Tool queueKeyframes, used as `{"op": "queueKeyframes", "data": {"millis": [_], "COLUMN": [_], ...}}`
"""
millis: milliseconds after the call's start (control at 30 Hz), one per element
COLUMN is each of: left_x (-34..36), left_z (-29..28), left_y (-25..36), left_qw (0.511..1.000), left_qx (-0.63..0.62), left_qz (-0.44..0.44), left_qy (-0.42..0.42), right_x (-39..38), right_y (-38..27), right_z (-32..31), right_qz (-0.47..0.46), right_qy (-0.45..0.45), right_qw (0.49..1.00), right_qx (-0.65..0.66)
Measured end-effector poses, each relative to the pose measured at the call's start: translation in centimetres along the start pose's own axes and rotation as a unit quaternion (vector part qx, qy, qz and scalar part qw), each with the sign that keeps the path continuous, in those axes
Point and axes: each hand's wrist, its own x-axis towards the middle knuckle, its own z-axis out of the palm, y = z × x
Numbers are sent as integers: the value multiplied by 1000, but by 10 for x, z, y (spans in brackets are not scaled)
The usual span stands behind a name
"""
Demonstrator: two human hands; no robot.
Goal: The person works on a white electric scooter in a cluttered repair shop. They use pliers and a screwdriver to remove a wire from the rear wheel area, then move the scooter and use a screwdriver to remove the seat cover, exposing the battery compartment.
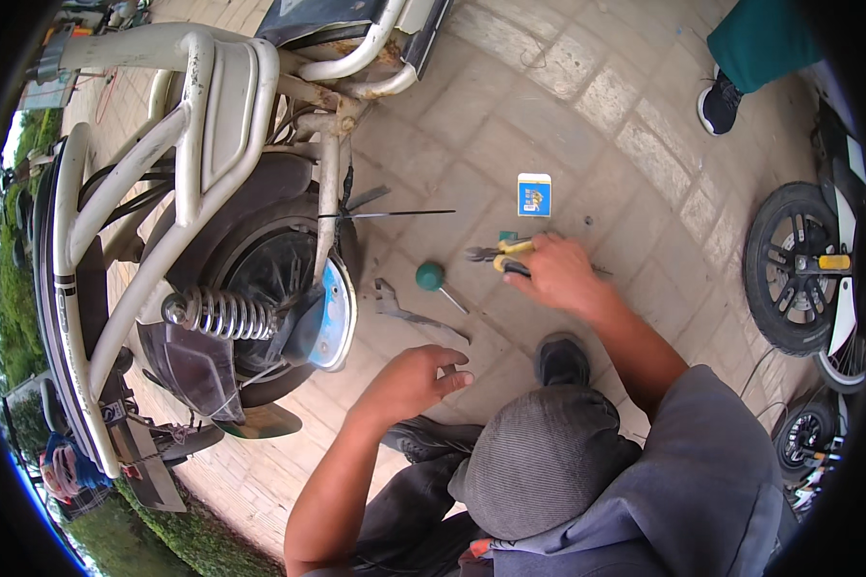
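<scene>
Around the yellow-and-black handles of the pliers (510, 255), my right hand (556, 274) is closed, low over the paving. Their dark jaws point left. My left hand (409, 385) hovers nearer me with thumb and forefinger apart; nothing shows in it. Left of both hands is an electric scooter or similar vehicle with a white tube frame (188, 125), a rear wheel (260, 260) and a coil-spring shock absorber (226, 314). A black strip like a cable tie (394, 213) sticks out rightward from a thin frame tube. A green-handled screwdriver (430, 277) lies between the pliers and the wheel.
A bent metal piece (419, 314) and a small blue-and-white box (535, 195) lie on the paving. Another person's leg in teal trousers (765, 43) and dark shoe (720, 104) stand at upper right. A parked two-wheeler's wheel (794, 269) is at the right.
</scene>
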Motion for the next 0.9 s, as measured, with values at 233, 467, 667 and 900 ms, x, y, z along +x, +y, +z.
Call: {"op": "queueKeyframes", "data": {"millis": [233, 467, 667, 900], "left_x": [34, 34, 28, 32], "left_z": [46, 56, 77, 89], "left_y": [-80, -90, -93, -92], "left_qw": [973, 907, 882, 880], "left_qx": [-147, -326, -377, -391], "left_qz": [-88, -157, -166, -155], "left_qy": [156, 217, 228, 220], "right_x": [44, 85, 98, 108], "right_y": [-49, -98, -111, -119], "right_z": [49, 81, 80, 82], "right_qz": [-277, -130, -142, -137], "right_qy": [208, 156, 297, 332], "right_qw": [901, 892, 905, 904], "right_qx": [262, 405, 268, 229]}}
